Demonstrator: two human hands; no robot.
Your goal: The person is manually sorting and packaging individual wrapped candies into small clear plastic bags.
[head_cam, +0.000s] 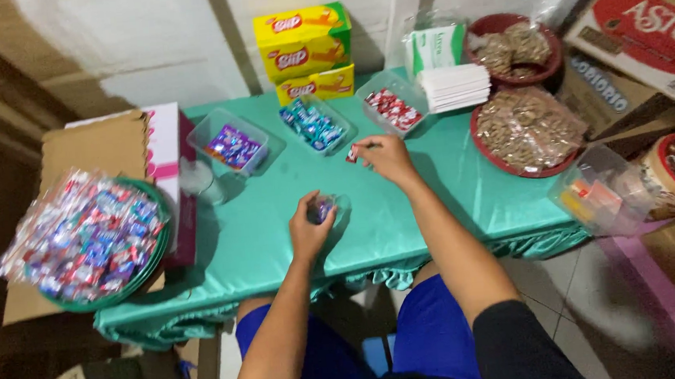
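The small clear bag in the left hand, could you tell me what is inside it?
The small clear bag shows purple-wrapped candy; the left hand covers its lower part, so the count is hidden.

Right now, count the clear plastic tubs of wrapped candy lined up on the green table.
3. The left tub holds purple candies, the middle tub blue ones, the right tub red ones, just beyond the right hand. None seem hidden.
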